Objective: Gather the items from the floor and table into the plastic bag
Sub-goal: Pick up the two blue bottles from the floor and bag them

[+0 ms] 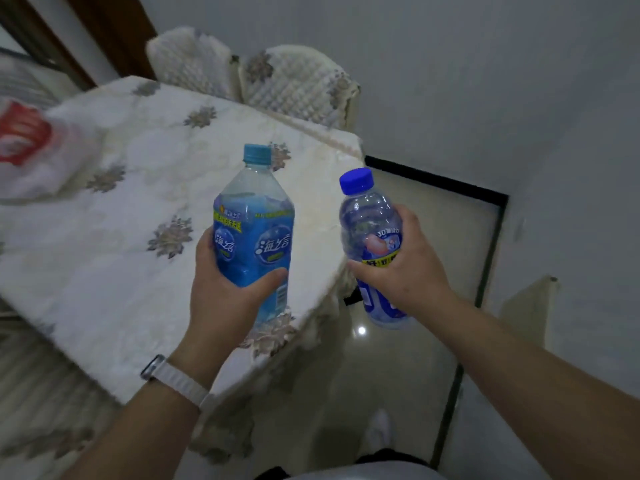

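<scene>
Head view: left hand (225,299) grips 1 tall bottle (254,216), right hand (412,271) 1 short bottle (367,216); 1 plastic bag (34,150).

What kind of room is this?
Probably a dining room at home: a table under a flowery cloth, two padded chairs behind it, and a shiny tiled floor.
</scene>
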Demonstrator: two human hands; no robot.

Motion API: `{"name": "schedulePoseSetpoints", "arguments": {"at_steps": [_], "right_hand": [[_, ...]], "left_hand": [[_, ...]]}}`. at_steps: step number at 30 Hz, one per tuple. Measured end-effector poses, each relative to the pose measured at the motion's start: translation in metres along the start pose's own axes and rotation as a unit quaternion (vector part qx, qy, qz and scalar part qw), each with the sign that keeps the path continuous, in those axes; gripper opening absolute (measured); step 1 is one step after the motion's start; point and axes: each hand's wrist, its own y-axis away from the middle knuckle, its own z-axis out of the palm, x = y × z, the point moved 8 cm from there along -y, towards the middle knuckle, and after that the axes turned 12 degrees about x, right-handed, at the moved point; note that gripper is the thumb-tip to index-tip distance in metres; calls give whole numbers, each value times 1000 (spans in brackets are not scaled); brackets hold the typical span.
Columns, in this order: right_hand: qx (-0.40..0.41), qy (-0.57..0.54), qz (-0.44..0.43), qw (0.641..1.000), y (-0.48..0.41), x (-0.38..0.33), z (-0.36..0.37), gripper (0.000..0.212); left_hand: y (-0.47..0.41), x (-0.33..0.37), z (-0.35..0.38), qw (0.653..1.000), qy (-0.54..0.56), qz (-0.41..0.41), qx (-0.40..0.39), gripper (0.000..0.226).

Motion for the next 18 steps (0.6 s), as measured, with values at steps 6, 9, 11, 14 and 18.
{"name": "schedulePoseSetpoints", "arguments": {"at_steps": [6, 9, 11, 14, 18], "right_hand": [[-112, -3, -95, 989, 46, -89, 95, 78], [-146, -13, -129, 981, 91, -135, 146, 79], [-176, -21, -149, 973, 130, -164, 181, 79], [-215, -19, -171, 961, 192, -204, 233, 81], [-256, 0, -229, 939, 270, -259, 299, 80]], "left_hand": [[14, -32, -136, 992, 17, -39, 118, 83], [32, -60, -215, 982, 29, -60, 177, 84], [48, -75, -270, 976, 28, -62, 207, 83], [74, -97, -353, 967, 17, -65, 244, 87], [107, -134, -456, 950, 17, -86, 301, 85]]}}
